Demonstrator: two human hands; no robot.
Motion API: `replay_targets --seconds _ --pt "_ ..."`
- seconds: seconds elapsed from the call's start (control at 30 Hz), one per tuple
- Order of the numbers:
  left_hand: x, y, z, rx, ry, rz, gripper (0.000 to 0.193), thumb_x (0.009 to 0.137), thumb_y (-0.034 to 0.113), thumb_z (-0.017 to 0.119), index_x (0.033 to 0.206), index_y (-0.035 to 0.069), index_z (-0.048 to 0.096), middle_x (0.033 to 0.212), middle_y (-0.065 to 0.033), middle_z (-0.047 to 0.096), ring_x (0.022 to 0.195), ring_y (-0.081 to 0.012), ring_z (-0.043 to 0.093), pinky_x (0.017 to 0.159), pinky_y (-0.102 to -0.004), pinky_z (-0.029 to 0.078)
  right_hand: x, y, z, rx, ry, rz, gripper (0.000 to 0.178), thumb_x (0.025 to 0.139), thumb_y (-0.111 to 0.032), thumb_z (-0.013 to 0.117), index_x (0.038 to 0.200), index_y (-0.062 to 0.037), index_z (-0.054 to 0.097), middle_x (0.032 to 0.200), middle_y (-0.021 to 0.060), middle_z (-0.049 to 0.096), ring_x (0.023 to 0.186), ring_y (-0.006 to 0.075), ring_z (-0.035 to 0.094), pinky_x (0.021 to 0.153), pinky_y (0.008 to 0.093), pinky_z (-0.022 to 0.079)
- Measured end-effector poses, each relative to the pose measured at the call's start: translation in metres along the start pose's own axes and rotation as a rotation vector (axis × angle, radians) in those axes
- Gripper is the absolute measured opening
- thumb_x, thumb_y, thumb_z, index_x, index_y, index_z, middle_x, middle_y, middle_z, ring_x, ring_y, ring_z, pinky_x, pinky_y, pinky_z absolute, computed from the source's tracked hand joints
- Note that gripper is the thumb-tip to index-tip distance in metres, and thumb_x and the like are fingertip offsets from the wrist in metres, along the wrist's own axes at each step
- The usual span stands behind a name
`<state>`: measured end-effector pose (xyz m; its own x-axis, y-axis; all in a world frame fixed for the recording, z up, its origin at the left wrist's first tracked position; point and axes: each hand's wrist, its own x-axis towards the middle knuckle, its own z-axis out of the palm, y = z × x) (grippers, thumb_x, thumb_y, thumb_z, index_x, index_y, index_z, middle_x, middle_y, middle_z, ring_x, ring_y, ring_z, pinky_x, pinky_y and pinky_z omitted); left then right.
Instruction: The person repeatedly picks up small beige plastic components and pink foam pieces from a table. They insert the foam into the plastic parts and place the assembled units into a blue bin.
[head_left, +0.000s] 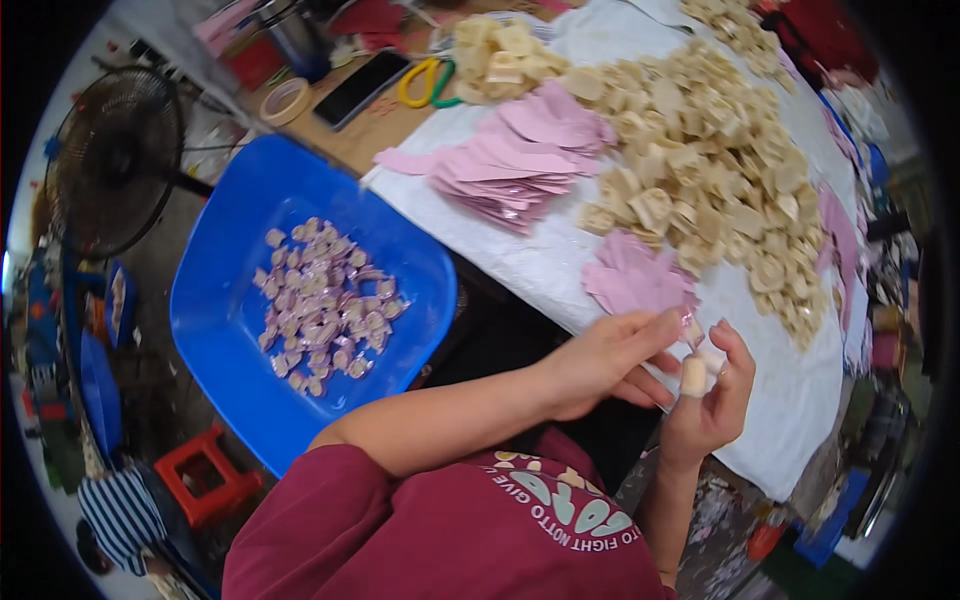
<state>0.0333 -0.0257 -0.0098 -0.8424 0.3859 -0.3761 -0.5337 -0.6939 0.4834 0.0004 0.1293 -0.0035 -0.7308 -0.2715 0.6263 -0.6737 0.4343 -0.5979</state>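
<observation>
1. Over the near edge of the white-covered table (770,425), I see a small glossy pink piece (691,326) between the two hands, kept up front, I judge, where both sets of fingertips can meet.
2. The left hand (603,365) seems to pinch that piece by thumb and forefinger, its other fingers loose, probably to leave the tips free for fine work.
3. The right hand (708,412) is half curled, palm up, fingertips near the piece; from my station I cannot tell whether they grip it. Its thumb wears a cream cap (693,377), perhaps for protection or grip.
4. Just beyond the hands lies a small batch of pink sheets (635,272); a thicker pink stack (515,165) sits farther off, presumably as reserve.
5. A heap of cream pieces (715,150) spreads beside both, within the right arm's reach, I reckon.
6. The blue basin (205,235) stands by the table's left corner, holding pink-and-cream bits (320,300); its raised walls likely stop them scattering.
7. Scissors (447,85) and a phone (362,90) rest at the back, apparently out of the way.
</observation>
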Motion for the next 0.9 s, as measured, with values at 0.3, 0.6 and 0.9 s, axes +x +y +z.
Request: replay_targets --seconds 0.3,0.6,0.9 --pt "-0.009 0.006 0.009 0.041 -0.141 0.415 0.05 0.101 0.033 0.038 0.144 0.008 0.029 0.101 -0.0065 0.057 0.074 -0.0147 0.06 0.066 -0.0298 0.052 -0.001 -0.005 0.028 0.853 -0.079 0.454 0.043 0.092 -0.01 0.052 0.132 0.004 0.045 0.146 0.0223 0.034 0.13 0.0298 0.042 0.101 0.0392 0.043" --pt "-0.002 0.0 0.016 0.416 0.049 0.801 0.05 0.103 0.025 0.039 0.146 0.002 0.028 0.126 -0.0078 0.051 0.112 -0.0098 0.047 0.092 -0.022 0.04 0.003 -0.014 0.035 0.956 0.009 0.605 0.036 0.095 -0.018 0.054 0.124 0.0039 0.053 0.11 0.0108 0.06 0.074 0.0081 0.059 0.049 0.0181 0.045" --pt "0.008 0.002 0.006 0.565 0.118 0.895 0.046 0.102 0.021 0.041 0.144 0.005 0.033 0.104 0.0001 0.052 0.082 -0.0031 0.048 0.067 -0.0175 0.042 0.004 -0.01 0.031 0.912 -0.265 0.527 0.048 0.092 -0.011 0.056 0.136 0.0037 0.042 0.128 0.0141 0.053 0.111 0.0187 0.056 0.095 0.0296 0.046"
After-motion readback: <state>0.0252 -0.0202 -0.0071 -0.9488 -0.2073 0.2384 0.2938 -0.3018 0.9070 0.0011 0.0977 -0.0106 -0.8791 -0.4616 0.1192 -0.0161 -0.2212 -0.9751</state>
